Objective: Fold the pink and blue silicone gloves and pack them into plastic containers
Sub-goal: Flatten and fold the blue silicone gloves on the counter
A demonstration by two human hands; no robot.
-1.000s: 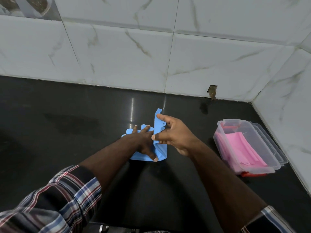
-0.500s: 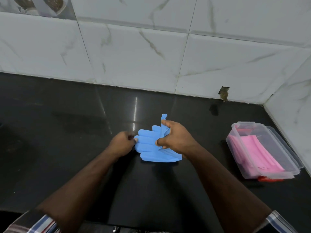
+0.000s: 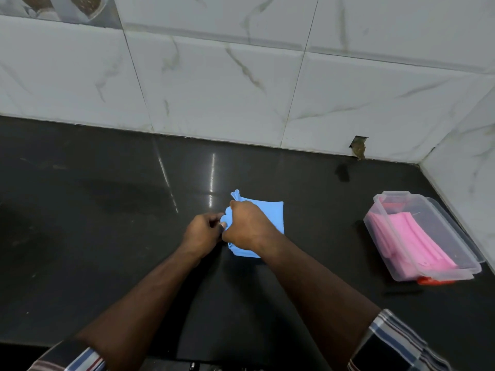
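Hands (image 3: 227,228) curled on blue glove (image 3: 270,214)

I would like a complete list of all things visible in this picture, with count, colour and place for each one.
blue glove: one, blue, folded on the counter centre, under both hands
plastic container: one, clear, right side of counter near the wall
pink gloves: count unclear, pink, folded inside the container
red item: one, red, under the container's near end
counter: one, black, glossy
wall tiles: white marble pattern, behind and right
left hand: one, pinching the glove's left edge
right hand: one, gripping the glove
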